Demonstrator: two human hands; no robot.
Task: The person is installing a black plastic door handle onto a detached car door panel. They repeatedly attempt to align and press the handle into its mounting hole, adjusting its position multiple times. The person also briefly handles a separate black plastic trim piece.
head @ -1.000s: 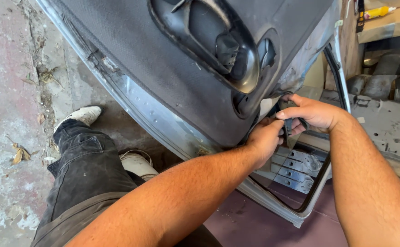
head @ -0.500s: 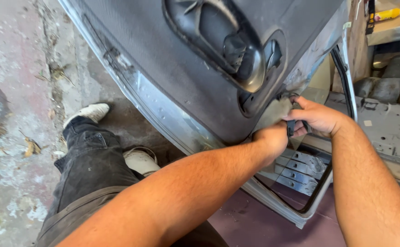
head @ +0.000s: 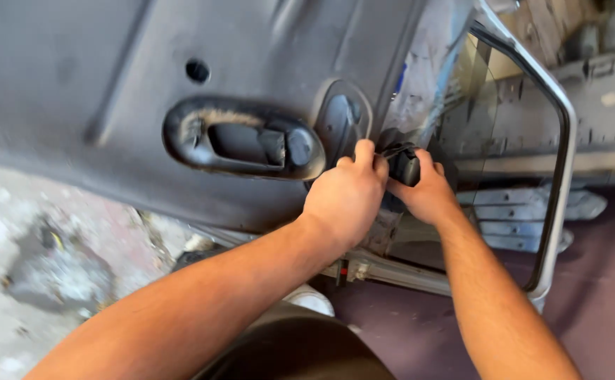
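step: working black part [head: 404, 166] at door panel [head: 110, 84] edge | left hand [head: 346, 197] curled on edge, right hand [head: 427, 193] closed on part | next: likely firm, steady pull

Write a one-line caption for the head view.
Both hands, left hand and right hand, grip a small black part at the edge of a grey car door panel.
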